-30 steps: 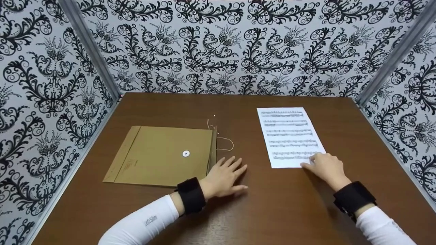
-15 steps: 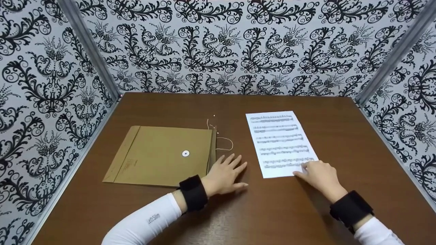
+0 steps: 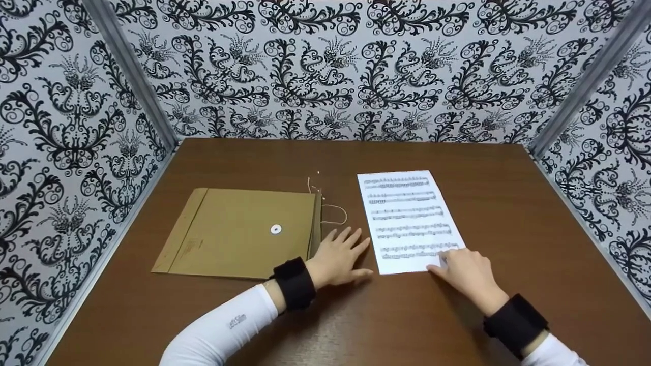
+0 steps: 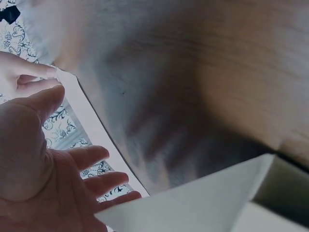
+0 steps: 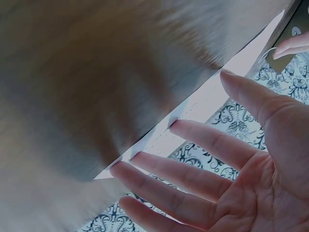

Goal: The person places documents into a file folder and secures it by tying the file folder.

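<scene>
A sheet of printed music [image 3: 407, 218] lies slightly angled on the table, right of centre. My right hand [image 3: 468, 274] rests on its near right corner; in the right wrist view the fingers [image 5: 203, 140] are extended and spread, fingertips against the sheet's surface. My left hand [image 3: 338, 259] has its fingers spread beside the mouth of a brown kraft document envelope [image 3: 244, 218]. That envelope lies flat, its open end facing right and partly hidden by the left hand. Close by in the left wrist view, the envelope's raised edge [image 4: 193, 198] stands a little apart from its inside.
A white button [image 3: 275, 229] sits on the envelope, and a thin string [image 3: 345, 214] loops out from the open end onto the brown table [image 3: 508, 203]. Patterned walls [image 3: 325, 71] border the table at the back and both sides.
The music sheet has slid left and nearer to me under my right hand, so it now lies close to my left fingertips. My left hand shifted very slightly; the envelope stayed put.
</scene>
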Demonstrator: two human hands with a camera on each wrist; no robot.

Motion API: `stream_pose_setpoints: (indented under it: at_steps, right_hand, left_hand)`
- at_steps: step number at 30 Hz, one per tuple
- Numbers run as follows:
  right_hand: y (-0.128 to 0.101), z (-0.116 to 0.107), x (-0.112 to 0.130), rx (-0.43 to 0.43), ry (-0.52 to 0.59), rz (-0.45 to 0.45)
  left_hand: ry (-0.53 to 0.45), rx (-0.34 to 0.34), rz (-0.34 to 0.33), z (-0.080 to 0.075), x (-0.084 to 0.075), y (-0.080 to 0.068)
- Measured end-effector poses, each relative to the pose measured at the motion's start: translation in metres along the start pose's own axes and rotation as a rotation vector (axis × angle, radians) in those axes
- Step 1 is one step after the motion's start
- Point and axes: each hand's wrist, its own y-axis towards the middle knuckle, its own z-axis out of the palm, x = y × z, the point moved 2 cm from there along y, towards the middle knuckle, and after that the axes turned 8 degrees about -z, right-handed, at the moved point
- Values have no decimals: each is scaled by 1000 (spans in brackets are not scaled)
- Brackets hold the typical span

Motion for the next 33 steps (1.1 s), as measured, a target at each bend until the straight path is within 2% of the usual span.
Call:
stream_pose_setpoints:
  at_steps: [11,22,28,33]
  right_hand:
    - [-5,-1,22,19,-45,-40]
    - [-10,-1,42,-3,-53,-72]
    - [-12,-1,48,-10,-55,-88]
    - [-11,-5,44,43,5,-60]
  left_hand:
    - [17,17,-11,2,0,7]
    - [87,44,-28,1,-3,17]
    - [74,41,-34,3,-1,19]
    - [32,31,-9,4,0,19]
